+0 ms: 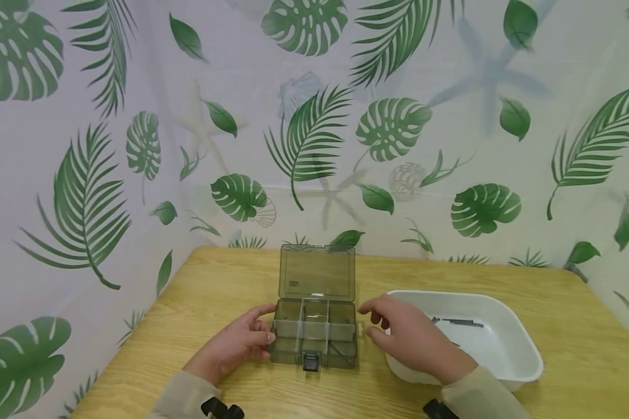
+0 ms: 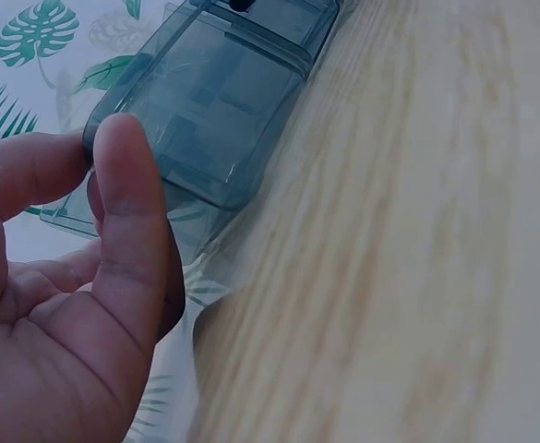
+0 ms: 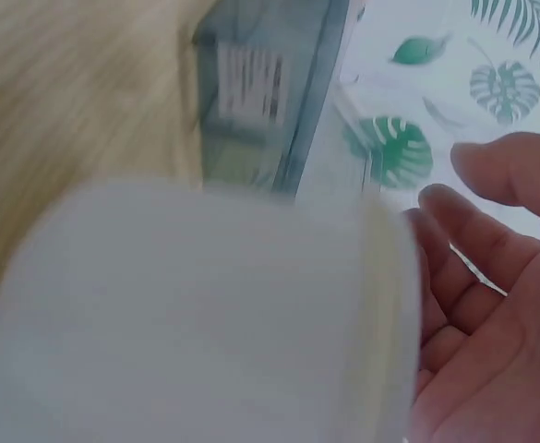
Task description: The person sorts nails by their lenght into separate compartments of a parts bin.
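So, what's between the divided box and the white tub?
In the head view: the right hand, its fingertips in the gap, a small clear piece beside the box, and wooden table.

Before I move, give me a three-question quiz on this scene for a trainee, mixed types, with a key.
1. Multiple choice: In the head view, what lies in the white tub?
A) green leaves
B) slim dark pieces
C) a folded cloth

2. True or false: The lid of the compartment box stands open.

3. Short answer: Which of the person's hands is nearer the white tub?

Key: 1. B. 2. True. 3. The right hand.
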Demonstrator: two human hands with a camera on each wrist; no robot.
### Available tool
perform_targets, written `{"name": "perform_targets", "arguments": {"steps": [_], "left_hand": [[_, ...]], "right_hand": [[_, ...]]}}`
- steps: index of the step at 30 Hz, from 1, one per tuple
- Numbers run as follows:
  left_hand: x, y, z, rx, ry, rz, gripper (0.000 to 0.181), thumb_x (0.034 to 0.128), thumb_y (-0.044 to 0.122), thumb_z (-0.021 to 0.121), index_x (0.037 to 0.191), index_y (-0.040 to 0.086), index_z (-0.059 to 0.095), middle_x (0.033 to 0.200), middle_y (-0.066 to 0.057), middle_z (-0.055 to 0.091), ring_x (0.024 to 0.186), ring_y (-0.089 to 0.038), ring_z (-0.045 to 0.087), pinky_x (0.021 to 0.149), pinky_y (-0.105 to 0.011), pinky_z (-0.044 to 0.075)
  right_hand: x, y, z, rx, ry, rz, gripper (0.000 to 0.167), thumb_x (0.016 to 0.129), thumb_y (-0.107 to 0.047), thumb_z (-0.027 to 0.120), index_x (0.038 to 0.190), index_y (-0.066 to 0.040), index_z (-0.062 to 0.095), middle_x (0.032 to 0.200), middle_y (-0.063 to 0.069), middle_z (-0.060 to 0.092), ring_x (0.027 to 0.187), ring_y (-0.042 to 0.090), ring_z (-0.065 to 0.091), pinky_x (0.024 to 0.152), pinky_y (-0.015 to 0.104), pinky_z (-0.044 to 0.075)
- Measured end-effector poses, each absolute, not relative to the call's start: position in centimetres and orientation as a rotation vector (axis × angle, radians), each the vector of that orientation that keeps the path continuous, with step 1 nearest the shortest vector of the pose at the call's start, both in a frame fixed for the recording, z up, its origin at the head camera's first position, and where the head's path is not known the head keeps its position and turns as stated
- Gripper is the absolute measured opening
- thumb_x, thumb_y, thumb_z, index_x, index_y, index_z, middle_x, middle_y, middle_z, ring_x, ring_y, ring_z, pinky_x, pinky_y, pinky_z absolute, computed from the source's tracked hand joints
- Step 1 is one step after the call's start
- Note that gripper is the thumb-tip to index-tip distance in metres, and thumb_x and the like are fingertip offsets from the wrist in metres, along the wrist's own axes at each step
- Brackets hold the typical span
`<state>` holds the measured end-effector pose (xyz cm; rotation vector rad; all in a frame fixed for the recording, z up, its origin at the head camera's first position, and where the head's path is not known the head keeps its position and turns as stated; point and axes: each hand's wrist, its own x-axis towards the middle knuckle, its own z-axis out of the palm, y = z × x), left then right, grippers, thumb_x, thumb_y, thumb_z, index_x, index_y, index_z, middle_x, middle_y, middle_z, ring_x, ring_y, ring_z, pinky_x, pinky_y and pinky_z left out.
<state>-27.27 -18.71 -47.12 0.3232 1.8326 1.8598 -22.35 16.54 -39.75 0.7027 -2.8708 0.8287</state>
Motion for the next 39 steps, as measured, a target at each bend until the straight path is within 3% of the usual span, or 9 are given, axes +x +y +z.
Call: {"name": "perform_targets", "arguments": {"steps": [9,16,21,27,34,39], "left_hand": [[-27.6,-18.5,-47.2,0.315,1.850,1.858,0.074,0.0979,0.007,0.064,0.160,0.009,0.025,0.096,-0.008,0.048,0.081,-0.020,0.052,0.073,-0.036,0.057],[-27.7,-18.6,-46.9,0.301,1.847,1.858,0.074,0.0980,0.006,0.065,0.160,0.010,0.025,0.096,-0.008,0.048,0.080,-0.020,0.053,0.072,-0.035,0.057],[-27.7,-18.8,-47.0,0.311,1.855,1.851,0.073,0.0982,0.006,0.064,0.160,0.008,0.025,0.095,-0.008,0.049,0.080,-0.020,0.053,0.072,-0.036,0.057],[-27.3,-19.2,-47.2,0.292,1.853,1.839,0.073,0.0989,0.008,0.064,0.160,0.009,0.025,0.096,-0.009,0.048,0.080,-0.020,0.052,0.072,-0.036,0.057],[-27.2,-18.8,-47.5,0.318,1.828,1.858,0.073,0.0989,0.006,0.063,0.160,0.008,0.023,0.097,-0.007,0.048,0.082,-0.018,0.052,0.073,-0.035,0.057],[-27.3,-18.6,-47.2,0.304,1.831,1.864,0.074,0.0985,0.007,0.064,0.160,0.009,0.024,0.095,-0.007,0.047,0.080,-0.019,0.051,0.072,-0.035,0.056]], "right_hand": [[-22.6,22.2,-39.8,0.602,-2.873,0.794,0.029,0.095,-0.017,0.069,0.124,-0.013,0.069,0.109,-0.005,0.065,0.092,0.009,0.059,0.077,0.036,0.053],[-23.0,27.2,-40.2,0.484,-2.944,0.707,0.035,0.094,-0.020,0.072,0.127,-0.008,0.067,0.119,0.006,0.066,0.103,0.024,0.064,0.085,0.047,0.055],[-23.5,30.0,-41.7,0.473,-3.012,0.632,0.037,0.092,-0.018,0.073,0.126,-0.006,0.066,0.116,0.007,0.065,0.108,0.032,0.064,0.089,0.054,0.053],[-23.9,31.4,-43.2,0.531,-3.036,0.545,0.041,0.088,-0.015,0.076,0.126,-0.001,0.066,0.124,0.014,0.064,0.113,0.037,0.061,0.094,0.058,0.049],[-24.7,32.3,-43.6,0.596,-3.006,0.424,0.044,0.081,-0.014,0.079,0.121,0.001,0.068,0.121,0.017,0.065,0.117,0.045,0.056,0.098,0.062,0.044],[-25.4,32.4,-43.8,0.555,-3.092,0.393,0.046,0.082,-0.015,0.079,0.123,0.002,0.067,0.122,0.019,0.064,0.119,0.046,0.055,0.098,0.062,0.044]]}}
